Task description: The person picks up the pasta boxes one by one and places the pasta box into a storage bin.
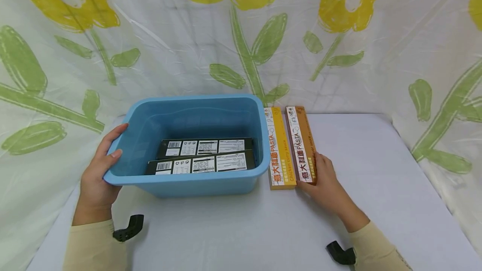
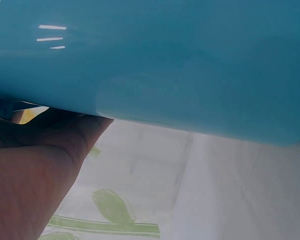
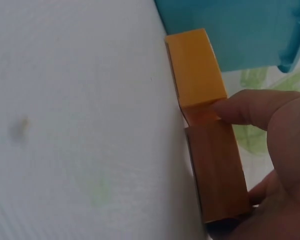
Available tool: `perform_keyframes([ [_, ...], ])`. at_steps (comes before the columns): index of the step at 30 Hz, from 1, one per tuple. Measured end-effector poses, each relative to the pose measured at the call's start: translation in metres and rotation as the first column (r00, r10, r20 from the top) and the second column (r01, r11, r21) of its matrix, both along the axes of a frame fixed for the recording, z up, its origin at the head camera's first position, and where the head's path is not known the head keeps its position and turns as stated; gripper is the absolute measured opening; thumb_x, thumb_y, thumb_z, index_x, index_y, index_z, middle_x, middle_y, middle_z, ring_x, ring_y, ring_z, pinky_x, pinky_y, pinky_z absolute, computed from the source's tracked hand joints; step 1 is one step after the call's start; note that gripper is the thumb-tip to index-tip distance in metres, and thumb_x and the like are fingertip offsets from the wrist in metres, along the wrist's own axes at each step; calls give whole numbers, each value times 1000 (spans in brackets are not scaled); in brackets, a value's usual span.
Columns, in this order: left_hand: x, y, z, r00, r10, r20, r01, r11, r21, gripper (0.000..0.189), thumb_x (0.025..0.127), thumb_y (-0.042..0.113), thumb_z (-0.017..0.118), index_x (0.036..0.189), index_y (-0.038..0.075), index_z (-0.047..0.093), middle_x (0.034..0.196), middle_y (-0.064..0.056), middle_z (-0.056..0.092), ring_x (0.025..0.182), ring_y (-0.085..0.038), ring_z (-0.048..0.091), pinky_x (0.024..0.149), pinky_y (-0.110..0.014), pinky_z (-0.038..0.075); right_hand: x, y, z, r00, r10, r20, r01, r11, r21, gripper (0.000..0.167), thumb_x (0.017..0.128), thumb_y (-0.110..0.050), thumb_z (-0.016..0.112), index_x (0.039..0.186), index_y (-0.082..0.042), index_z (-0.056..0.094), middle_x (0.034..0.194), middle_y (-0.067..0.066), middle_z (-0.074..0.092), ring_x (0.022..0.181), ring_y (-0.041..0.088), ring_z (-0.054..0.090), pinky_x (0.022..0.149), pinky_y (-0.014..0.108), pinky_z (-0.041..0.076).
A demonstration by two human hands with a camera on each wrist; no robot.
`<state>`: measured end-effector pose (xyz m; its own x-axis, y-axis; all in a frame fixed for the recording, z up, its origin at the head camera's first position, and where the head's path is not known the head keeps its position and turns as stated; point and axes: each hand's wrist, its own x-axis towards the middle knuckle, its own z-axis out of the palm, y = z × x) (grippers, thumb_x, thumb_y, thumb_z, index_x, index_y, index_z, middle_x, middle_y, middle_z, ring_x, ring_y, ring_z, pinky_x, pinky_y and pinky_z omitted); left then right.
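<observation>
On the left of the head view, my left hand point(image 1: 98, 175) grips the left end of a blue plastic tub point(image 1: 205, 186), its thumb and a finger at the rim. Inside the tub lie two dark boxes point(image 1: 203, 164) with barcodes and white label panels facing up. To the right of the tub, my right hand point(image 1: 330, 187) holds the near end of a brown pasta box point(image 1: 306, 141) between thumb and fingers. A yellow pasta box point(image 1: 279, 149) lies between that box and the tub. In the right wrist view, the thumb reaches into the narrow gap between the brown box point(image 3: 219, 170) and the yellow one.
A white cloth covers the table point(image 1: 226, 233). Behind it hangs a white curtain point(image 1: 162, 53) with yellow flowers and green leaves, close to the far side of the tub. Black wrist mounts point(image 1: 129, 228) stick out from both sleeves.
</observation>
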<state>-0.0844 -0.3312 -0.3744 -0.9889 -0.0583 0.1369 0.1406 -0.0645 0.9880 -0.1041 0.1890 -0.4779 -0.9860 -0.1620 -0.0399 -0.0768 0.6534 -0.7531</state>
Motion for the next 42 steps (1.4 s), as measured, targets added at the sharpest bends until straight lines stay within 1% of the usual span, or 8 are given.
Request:
perform_keyframes([
  [5, 0, 1, 0, 1000, 3, 0, -3, 1000, -5, 65, 105, 24, 41, 171, 26, 38, 177, 0, 15, 157, -38, 13, 109, -58, 22, 1, -1, 0, 1000, -10, -14, 10, 1000, -2, 112, 95, -19, 84, 167, 14, 4, 166, 38, 16, 145, 49, 30, 115, 66, 33],
  [8, 0, 1, 1, 1000, 6, 5, -6, 1000, -7, 65, 105, 25, 42, 171, 27, 38, 177, 0, 15, 157, -38, 13, 111, -60, 21, 1, -2, -2, 999, -15, -30, 15, 1000, 3, 115, 92, -16, 87, 167, 14, 4, 164, 38, 20, 143, 49, 32, 113, 66, 34],
  [14, 1, 1, 1, 1000, 5, 3, -5, 1000, -7, 65, 105, 24, 41, 171, 26, 38, 177, 1, 15, 157, -37, 13, 111, -60, 21, 0, -4, -6, 998, -17, -56, 18, 999, 29, 124, 86, -14, 92, 167, 13, 2, 162, 39, 23, 143, 50, 31, 113, 68, 31],
  [22, 0, 0, 0, 1000, -10, -2, 10, 1000, -3, 65, 106, 24, 40, 171, 26, 37, 177, 0, 14, 157, -38, 12, 111, -60, 20, 0, -4, -6, 997, -22, -79, 24, 999, 27, 122, 87, -14, 91, 167, 13, 4, 162, 38, 26, 142, 48, 33, 111, 66, 33],
  [28, 0, -1, -1, 1000, -20, -6, 20, 1000, -2, 65, 106, 24, 40, 172, 26, 36, 177, -1, 13, 157, -38, 12, 110, -58, 22, -1, 0, -4, 997, -23, -71, 23, 1000, 0, 118, 90, -13, 90, 167, 13, 5, 164, 37, 27, 138, 46, 41, 111, 64, 36],
  [30, 0, -1, -1, 1000, -22, -7, 22, 1000, -1, 65, 106, 24, 40, 172, 26, 36, 177, -1, 13, 157, -38, 12, 109, -58, 22, -1, 2, -2, 998, -30, -62, 30, 1000, -4, 116, 91, -14, 89, 168, 12, 6, 165, 36, 27, 135, 44, 44, 109, 62, 38],
  [36, -1, -2, -1, 1000, -18, -9, 18, 1000, 3, 66, 106, 24, 40, 171, 25, 37, 177, -1, 14, 157, -38, 13, 111, -58, 21, -3, 5, 4, 998, -57, -39, 57, 998, -6, 113, 92, -18, 85, 169, 10, 7, 167, 34, 28, 131, 42, 47, 104, 61, 43],
  [42, 0, -1, 0, 1000, -16, -5, 16, 1000, -2, 66, 105, 23, 40, 171, 25, 37, 177, 0, 14, 157, -37, 12, 113, -62, 17, -3, 9, 13, 995, -98, -38, 98, 995, -3, 108, 93, -17, 83, 169, 11, 11, 166, 35, 29, 136, 46, 45, 106, 65, 42],
])
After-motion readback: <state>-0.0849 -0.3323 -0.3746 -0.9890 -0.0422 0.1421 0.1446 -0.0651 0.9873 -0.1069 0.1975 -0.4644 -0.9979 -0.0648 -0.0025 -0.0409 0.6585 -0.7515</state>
